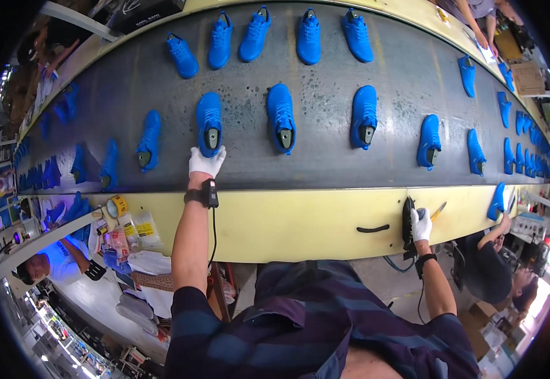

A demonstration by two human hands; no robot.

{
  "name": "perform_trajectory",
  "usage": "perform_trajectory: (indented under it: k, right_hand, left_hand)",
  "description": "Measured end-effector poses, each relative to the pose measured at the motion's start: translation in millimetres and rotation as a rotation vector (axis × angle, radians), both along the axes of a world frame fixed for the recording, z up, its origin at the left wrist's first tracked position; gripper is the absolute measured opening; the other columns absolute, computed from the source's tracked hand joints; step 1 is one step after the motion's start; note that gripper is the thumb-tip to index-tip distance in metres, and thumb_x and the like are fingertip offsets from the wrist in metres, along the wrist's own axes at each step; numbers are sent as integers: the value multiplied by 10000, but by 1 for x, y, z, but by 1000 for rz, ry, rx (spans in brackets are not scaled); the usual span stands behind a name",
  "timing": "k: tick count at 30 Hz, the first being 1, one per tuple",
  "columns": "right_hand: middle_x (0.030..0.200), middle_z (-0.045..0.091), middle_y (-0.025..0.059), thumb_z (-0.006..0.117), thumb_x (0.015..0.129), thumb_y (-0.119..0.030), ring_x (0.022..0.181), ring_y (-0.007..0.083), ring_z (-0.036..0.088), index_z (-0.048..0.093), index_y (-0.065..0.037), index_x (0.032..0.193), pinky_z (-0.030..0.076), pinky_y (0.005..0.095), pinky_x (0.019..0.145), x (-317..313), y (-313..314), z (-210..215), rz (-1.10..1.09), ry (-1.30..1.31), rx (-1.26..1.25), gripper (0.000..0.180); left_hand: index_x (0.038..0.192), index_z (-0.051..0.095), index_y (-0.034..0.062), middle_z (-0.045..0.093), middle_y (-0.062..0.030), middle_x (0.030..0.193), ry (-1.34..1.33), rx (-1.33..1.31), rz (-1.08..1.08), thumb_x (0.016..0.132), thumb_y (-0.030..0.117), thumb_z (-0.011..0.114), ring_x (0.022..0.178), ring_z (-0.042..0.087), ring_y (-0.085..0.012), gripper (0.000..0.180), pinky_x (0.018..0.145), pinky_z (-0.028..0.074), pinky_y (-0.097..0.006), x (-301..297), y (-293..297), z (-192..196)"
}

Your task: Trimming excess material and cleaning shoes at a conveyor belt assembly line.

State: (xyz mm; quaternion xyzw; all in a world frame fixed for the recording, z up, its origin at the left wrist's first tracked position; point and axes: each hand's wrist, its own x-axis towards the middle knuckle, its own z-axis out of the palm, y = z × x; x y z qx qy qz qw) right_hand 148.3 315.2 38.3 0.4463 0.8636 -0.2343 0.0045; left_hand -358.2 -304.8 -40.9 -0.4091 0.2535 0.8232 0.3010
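Observation:
My left hand (206, 164), in a white glove, grips the heel of a blue lace-up shoe (209, 110) on the dark conveyor belt (237, 169). That shoe lies with its toe pointing away from me, and a dark insert with a light spot shows in its opening. Far to the right, my white-gloved right hand (422, 226) is closed beside a long black holder-like object (407, 222) at the yellow ledge (300, 221). A small dark rounded end shows at its fingers; what it belongs to is hidden.
Several more blue shoes (281, 114) lie in two rows along the belt. On the ledge are a black curved strip (373, 228) and a yellow pointed tool (439, 210). A tape roll (117, 206) stands left. Co-workers sit at both sides, one holding a blue shoe (496, 202).

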Motion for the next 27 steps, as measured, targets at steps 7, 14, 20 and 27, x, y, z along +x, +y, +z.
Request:
perform_trajectory:
  k: [7, 14, 20, 27]
  right_hand:
    - [902, 701, 210, 740, 986, -298, 843, 373, 701, 593, -28, 1124, 551, 426, 790, 13, 11, 13, -44, -64, -5, 337]
    - [954, 721, 238, 732, 980, -358, 904, 450, 706, 592, -41, 1162, 555, 476, 798, 12, 5, 8, -4, -42, 88, 390]
    - [972, 737, 239, 708, 999, -370, 936, 443, 716, 616, -34, 1119, 554, 481, 816, 1, 16, 4, -122, 12, 104, 369]
    - [961, 741, 185, 641, 1024, -490, 858, 370, 696, 625, -23, 1067, 542, 456, 827, 12, 31, 4, -116, -34, 65, 470]
  left_hand:
    - [1484, 438, 25, 568, -253, 1411, 232, -433, -222, 1051, 493, 541, 1336, 551, -471, 645, 1111, 455, -627, 105, 107, 32]
    - [1546, 439, 27, 620, -268, 1370, 597, -1532, -982, 739, 565, 867, 1275, 610, -431, 1060, 1051, 515, -499, 73, 287, 41]
    - [1507, 507, 140, 615, -118, 1426, 453, -913, -738, 775, 499, 881, 1289, 615, -339, 897, 995, 554, -532, 65, 247, 52]
    - [1479, 544, 97, 623, -61, 1385, 619, -516, -709, 879, 495, 805, 1258, 609, -277, 766, 956, 560, -479, 154, 223, 94]
